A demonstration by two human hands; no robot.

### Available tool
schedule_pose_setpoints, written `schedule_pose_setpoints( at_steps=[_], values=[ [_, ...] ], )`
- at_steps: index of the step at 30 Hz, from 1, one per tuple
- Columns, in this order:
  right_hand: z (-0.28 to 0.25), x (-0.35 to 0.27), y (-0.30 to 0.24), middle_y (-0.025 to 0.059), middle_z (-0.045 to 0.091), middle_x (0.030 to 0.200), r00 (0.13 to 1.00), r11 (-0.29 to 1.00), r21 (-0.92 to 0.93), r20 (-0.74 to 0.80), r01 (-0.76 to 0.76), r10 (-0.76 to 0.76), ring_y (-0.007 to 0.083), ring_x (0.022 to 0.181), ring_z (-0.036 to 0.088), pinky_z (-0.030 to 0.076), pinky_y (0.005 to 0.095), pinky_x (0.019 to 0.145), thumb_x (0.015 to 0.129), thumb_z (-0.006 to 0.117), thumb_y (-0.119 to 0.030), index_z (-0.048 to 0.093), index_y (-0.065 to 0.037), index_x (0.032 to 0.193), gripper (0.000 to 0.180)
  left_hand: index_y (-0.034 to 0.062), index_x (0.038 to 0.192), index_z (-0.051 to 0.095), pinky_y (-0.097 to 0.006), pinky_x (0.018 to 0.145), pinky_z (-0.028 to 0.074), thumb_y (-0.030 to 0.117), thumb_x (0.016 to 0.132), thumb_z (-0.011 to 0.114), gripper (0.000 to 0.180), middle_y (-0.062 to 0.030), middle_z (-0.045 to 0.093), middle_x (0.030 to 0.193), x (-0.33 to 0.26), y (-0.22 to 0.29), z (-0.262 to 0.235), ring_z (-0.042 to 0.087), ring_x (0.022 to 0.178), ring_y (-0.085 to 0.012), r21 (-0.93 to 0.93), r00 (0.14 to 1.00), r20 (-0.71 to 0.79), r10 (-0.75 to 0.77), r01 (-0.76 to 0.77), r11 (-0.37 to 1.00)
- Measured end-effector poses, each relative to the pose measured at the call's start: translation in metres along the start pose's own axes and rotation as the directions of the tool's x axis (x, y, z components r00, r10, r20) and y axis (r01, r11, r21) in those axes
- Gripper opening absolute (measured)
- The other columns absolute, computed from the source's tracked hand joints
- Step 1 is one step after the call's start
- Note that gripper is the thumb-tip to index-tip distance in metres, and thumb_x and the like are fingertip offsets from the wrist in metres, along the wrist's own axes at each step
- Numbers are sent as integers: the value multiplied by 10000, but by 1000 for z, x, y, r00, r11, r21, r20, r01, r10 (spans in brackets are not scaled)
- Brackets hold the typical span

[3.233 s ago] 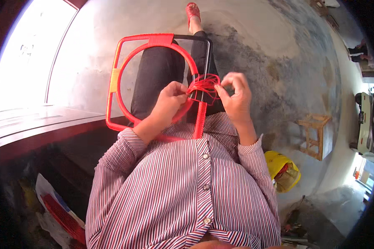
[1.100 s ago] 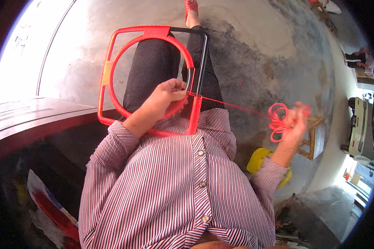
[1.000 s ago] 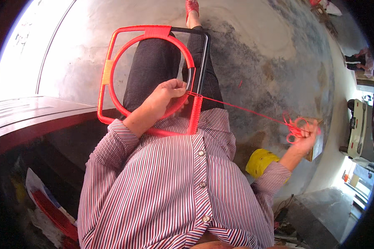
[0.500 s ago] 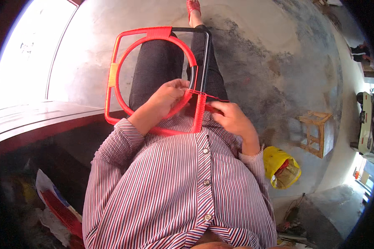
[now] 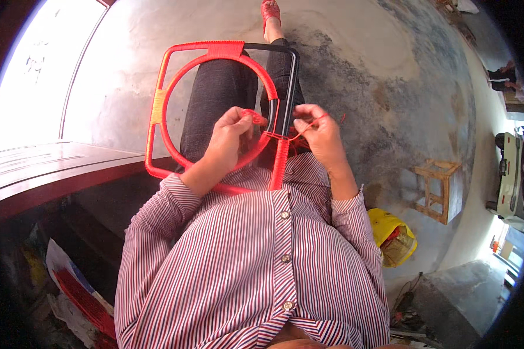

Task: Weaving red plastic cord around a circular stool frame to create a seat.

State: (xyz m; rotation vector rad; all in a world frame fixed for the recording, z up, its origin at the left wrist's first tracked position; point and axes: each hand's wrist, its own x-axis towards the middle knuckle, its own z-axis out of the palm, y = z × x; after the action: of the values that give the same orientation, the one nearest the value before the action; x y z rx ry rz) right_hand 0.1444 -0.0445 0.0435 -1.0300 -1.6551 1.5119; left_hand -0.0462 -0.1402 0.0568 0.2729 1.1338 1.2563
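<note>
Across my lap lies a rounded square frame with a ring inside it. Red cord wraps most of both; an orange-looking band joins them at the left. Bare black tube shows at the upper right corner and right side, and a short stretch of the ring is black too. My left hand is closed on a small bunch of red cord inside the ring. Outside the frame's right side, my right hand pinches a red strand that runs to the end of the wrapping.
A yellow bag with something red inside stands on the floor at my right. Beyond it is a small wooden stool. A dark red ledge runs along my left, and a vehicle stands at the far right.
My right hand has come up from under the frame's right side to its outside, drawing the strand. A bunch of cord now shows in my left hand. The frame has shifted slightly.
</note>
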Motion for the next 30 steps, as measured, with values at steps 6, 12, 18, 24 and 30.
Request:
schedule_pose_setpoints(
  at_steps=[6, 12, 18, 24, 30],
  values=[
    [25, 0, -52, 78, 601, 1000, 850, 675, -523, 243, 521, -468, 288, 991, 550, 447, 410, 873, 675, 738, -144, 639, -74, 1033, 378, 59, 935, 528, -229, 674, 433, 156, 953, 497, 103, -18, 544, 800, -21, -1, 12, 499, 723, -86, 303, 925, 98, 368, -380, 874],
    [-17, -2, -57, 99, 613, 828, 946, 928, -245, 233, 281, -225, 290, 755, 594, 472, 353, 715, 763, 695, -165, 624, -21, 870, 193, 43, 902, 521, -200, 581, 375, 162, 908, 533, 120, 4, 506, 740, -18, -3, 6, 446, 627, -71, 126, 921, 112, 373, -385, 914],
    [-138, -29, -57, 115, 630, 842, 892, 875, -483, 390, -14, 230, 213, 798, 619, 471, 319, 714, 764, 661, -205, 635, 9, 828, 226, 15, 1101, 484, -200, 474, 294, 178, 925, 495, 240, 1, 435, 677, -11, 4, 9, 367, 540, -68, 95, 972, -13, 233, -231, 968],
    [-223, -67, -18, 92, 622, 962, 944, 806, 584, -313, 102, 107, 217, 799, 594, 460, 355, 776, 826, 589, -210, 603, -26, 875, 191, -1, 1311, 386, -211, 481, 388, 211, 963, 396, 408, -20, 512, 783, -2, 3, 11, 466, 591, -94, 310, 994, 27, 107, -110, 944],
    [-184, -52, 32, -50, 345, 593, 964, 580, 812, -203, 68, 171, 58, 472, 301, 252, 223, 428, 885, 545, -200, 519, -87, 869, 117, -26, 1263, 431, -283, 485, 540, 159, 937, 329, 388, -110, 610, 969, -1, 7, 19, 608, 730, -164, 121, 985, 169, -35, 14, 993]
  ],
)
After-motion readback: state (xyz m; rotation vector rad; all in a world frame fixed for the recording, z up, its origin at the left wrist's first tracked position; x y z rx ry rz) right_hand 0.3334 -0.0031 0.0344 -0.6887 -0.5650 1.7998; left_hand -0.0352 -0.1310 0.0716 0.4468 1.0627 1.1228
